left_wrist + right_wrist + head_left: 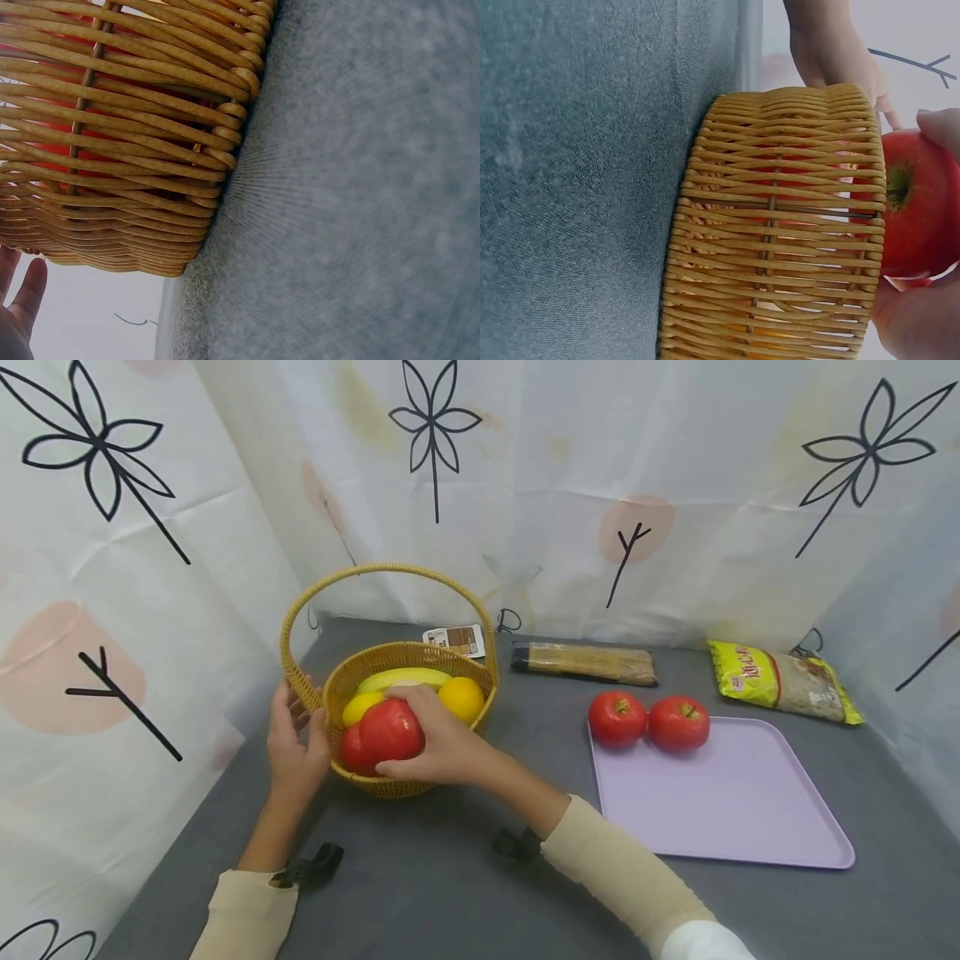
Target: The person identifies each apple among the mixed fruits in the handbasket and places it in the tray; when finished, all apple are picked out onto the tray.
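My right hand grips a red apple over the front of a woven basket, with the thumb below and the fingers on top. In the right wrist view the held apple shows its stem hollow beside the rim. Inside the basket lie another red fruit, a yellow lemon-like fruit, a banana and an orange. My left hand rests against the basket's left side near the foot of the handle, its fingers fairly straight. Their far side is partly hidden.
Two red apples sit at the back left of a lilac tray on the right. Along the back lie a small white-and-brown packet, a pack of dry noodles and a yellow bag. Patterned cloth hangs behind.
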`<state>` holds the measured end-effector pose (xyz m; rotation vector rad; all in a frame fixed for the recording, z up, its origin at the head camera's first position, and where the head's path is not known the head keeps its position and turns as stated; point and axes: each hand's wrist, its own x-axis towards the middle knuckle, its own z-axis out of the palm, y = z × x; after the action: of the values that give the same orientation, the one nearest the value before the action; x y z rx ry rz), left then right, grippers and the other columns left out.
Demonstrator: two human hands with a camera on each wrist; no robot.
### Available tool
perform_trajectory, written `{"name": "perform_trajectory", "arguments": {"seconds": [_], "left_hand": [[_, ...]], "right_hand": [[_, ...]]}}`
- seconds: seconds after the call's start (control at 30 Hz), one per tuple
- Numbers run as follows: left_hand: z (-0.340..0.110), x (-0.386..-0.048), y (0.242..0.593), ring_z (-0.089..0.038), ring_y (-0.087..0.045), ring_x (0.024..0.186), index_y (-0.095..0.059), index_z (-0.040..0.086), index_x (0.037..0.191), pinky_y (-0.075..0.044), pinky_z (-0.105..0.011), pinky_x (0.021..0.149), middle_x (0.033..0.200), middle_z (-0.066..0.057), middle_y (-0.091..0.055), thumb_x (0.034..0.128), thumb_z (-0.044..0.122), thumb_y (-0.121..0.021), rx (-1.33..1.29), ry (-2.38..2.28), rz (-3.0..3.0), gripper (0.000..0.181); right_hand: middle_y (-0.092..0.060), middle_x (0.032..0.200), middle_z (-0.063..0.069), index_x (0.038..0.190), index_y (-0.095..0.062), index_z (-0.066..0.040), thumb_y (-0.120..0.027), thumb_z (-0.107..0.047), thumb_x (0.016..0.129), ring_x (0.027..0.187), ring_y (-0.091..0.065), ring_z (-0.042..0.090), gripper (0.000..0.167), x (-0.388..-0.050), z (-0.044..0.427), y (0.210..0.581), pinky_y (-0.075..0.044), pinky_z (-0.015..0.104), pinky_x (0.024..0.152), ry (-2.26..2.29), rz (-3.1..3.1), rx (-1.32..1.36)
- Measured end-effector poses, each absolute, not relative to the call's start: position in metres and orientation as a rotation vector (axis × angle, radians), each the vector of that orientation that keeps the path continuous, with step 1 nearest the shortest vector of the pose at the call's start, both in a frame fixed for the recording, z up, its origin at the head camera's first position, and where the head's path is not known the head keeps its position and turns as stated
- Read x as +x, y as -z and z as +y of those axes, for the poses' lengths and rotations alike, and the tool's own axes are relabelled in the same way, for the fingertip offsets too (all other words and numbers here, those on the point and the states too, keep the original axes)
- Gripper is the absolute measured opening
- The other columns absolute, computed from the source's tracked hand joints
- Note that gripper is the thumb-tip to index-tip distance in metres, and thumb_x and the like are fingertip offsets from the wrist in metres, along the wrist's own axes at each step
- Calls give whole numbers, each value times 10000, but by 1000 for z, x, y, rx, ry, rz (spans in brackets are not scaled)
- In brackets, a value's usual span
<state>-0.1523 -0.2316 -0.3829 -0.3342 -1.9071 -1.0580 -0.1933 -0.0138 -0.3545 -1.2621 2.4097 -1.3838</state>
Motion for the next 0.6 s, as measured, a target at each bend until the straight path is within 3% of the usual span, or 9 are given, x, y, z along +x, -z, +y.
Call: {"name": "perform_trajectory", "arguments": {"seconds": [0.23, 0.47, 0.6], "left_hand": [[-230, -153, 382, -19, -542, 1171, -375, -136, 1437, -466, -202, 953, 1314, -305, -547, 871, -224, -566, -328, 1059, -1905, 604], [-230, -154, 383, -21, -544, 1169, -372, -134, 1442, -468, -201, 951, 1309, -310, -547, 873, -221, -560, -332, 1071, -1899, 605], [-230, -154, 384, -3, -540, 1167, -377, -140, 1434, -465, -189, 949, 1305, -313, -548, 868, -227, -559, -324, 1072, -1899, 601]], "right_hand": [[-497, 1301, -18, 1426, -311, -201, -880, -303, 749, 1119, -533, 178, 890, -184, -2, 351, -558, 290, 808, 1516, 2359, -967], [-479, 1345, -32, 1405, -450, -188, -853, -246, 767, 1165, -499, 171, 756, -182, 15, 350, -552, 322, 834, 1605, 2417, -1047], [-458, 1373, -4, 1444, -404, -177, -834, -232, 786, 1162, -518, 184, 788, -180, 22, 351, -557, 334, 845, 1703, 2380, -983]]}}
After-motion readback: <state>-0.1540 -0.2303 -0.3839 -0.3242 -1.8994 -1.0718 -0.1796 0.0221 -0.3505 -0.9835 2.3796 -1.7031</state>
